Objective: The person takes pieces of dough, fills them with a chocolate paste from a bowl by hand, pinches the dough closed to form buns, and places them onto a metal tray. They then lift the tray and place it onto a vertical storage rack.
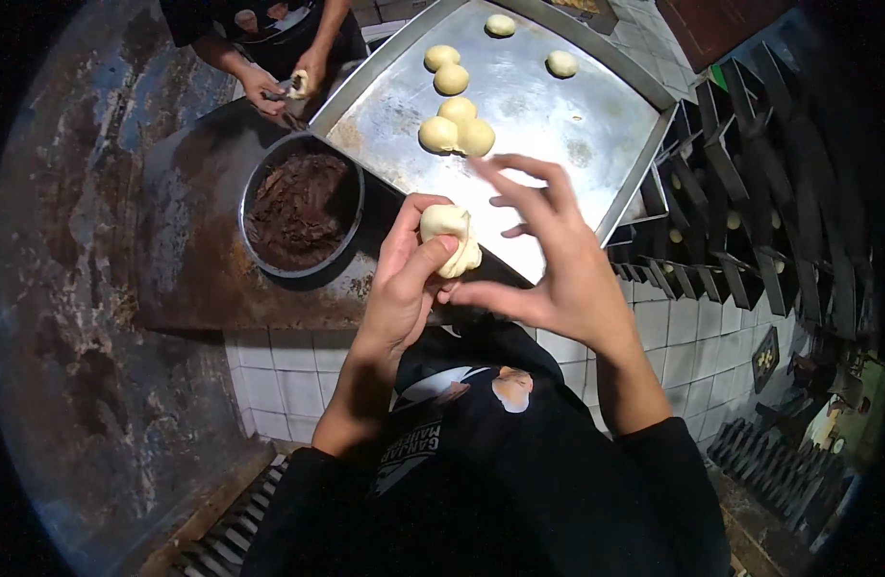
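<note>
A lump of pale dough (pixel 450 240), pinched and folded on one side, is in my left hand (pixel 404 274), whose thumb presses over its front. Just to the right, my right hand (pixel 558 260) has its fingers spread and slightly blurred, with nothing in them. Beyond my hands is a large metal tray (pixel 548 125). Several smooth dough balls lie on it; a touching cluster includes one dough ball (pixel 475 137) nearest my right fingertips. To my left stands a round metal bowl (pixel 246 231) of dark brown, thick filling (pixel 298 212).
The bowl stands on a worn dark table (pixel 192 240). Across it, a co-worker's hands (pixel 293 82) hold a piece of dough. At right is a dark metal rack (pixel 740 192) with dough pieces inside. White tiles (pixel 293 365) show below the table edge.
</note>
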Available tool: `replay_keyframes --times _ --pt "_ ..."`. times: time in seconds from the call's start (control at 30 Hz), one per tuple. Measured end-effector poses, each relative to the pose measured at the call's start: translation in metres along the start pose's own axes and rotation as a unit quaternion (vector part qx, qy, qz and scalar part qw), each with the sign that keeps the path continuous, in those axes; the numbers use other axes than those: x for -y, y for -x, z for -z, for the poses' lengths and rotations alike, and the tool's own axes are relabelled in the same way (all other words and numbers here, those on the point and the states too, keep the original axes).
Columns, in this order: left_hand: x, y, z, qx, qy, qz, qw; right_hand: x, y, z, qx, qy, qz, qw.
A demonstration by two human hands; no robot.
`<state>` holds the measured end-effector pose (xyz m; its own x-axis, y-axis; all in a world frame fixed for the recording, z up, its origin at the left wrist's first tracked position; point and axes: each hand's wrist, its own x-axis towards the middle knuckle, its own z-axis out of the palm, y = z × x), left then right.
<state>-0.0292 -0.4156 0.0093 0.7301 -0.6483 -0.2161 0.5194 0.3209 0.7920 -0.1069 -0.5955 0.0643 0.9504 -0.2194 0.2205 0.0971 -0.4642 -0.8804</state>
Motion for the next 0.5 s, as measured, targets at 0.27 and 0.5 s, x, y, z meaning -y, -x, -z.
replay_keyframes --times 0.27,0.5 --pt "-0.013 -0.009 -0.029 -0.005 0.015 0.043 0.999 -0.029 -0.003 0.002 -0.018 -0.026 0.102 0.994" --pt "-0.019 -0.019 -0.042 -0.012 -0.128 -0.085 0.988 -0.044 0.004 0.005 -0.001 -0.513 -0.186 0.838"
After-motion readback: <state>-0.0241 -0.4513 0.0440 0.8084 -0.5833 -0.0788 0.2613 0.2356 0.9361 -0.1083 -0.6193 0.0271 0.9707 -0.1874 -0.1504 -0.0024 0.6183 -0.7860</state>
